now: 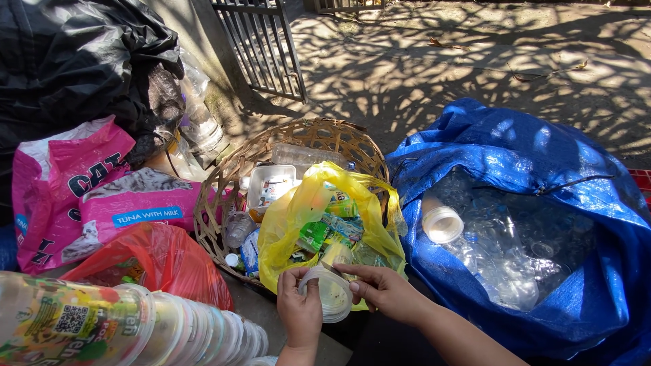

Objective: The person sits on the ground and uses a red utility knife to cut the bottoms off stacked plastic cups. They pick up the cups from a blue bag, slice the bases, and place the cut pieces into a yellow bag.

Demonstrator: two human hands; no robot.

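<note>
Both of my hands hold a clear plastic cup [331, 293] just in front of a yellow plastic bag [298, 210]. My left hand [300, 306] grips the cup's rim from the left. My right hand [385, 290] pinches the top edge of the cup from the right. The yellow bag is open and full of crumpled packets and cups, and it rests in a woven basket [224, 183].
A big blue sack [529, 156] of clear plastic cups and bottles lies open at the right. A stack of nested cups [135, 325] juts in at the lower left, beside a red bag [163, 261], a pink sack [74, 183] and a black bag [68, 61]. A metal gate [261, 44] stands behind.
</note>
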